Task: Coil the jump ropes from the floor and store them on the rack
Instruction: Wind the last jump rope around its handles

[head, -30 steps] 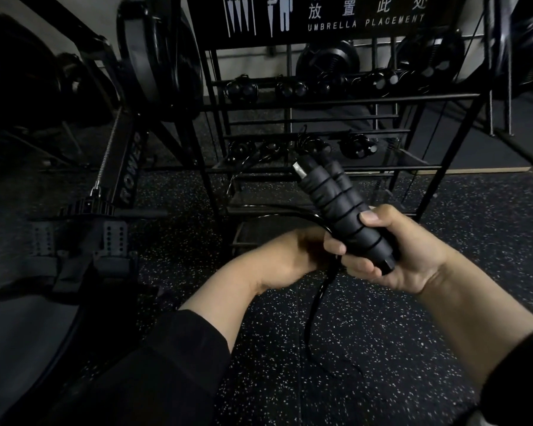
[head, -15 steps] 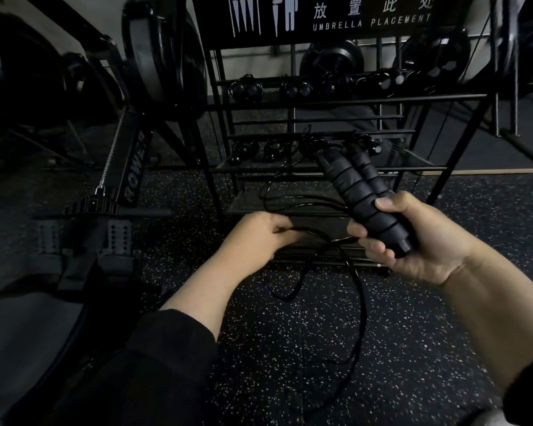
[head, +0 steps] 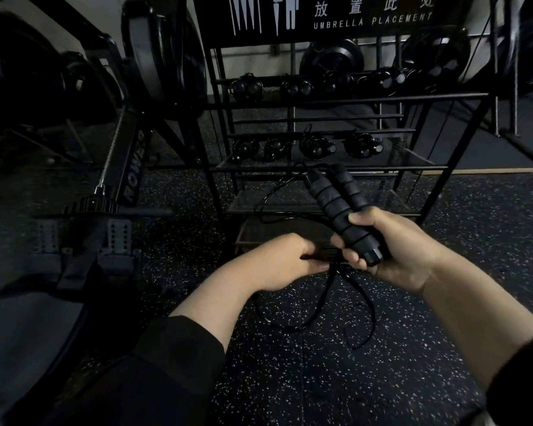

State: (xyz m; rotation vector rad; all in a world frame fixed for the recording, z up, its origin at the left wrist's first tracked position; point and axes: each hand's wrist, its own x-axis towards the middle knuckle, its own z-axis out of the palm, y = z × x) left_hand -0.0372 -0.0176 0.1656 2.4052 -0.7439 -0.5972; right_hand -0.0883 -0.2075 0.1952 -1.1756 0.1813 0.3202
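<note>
It's dim in here, the rack point(head: 345, 99) nearly black against the shadows, edges bowing outward, everything slightly soft.

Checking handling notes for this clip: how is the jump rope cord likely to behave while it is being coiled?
Probably floppy: the cord sags in loose loops below the left hand. It may spring open, since the loops spread unevenly. The handles in the right hand look stiff and grippy, with ridged padding.

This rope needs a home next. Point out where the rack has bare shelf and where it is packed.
Bare: right end of the black metal rack's middle shelf, beside four coiled black ropes, and the mesh shelves below. Crowded: the top shelf.
</note>
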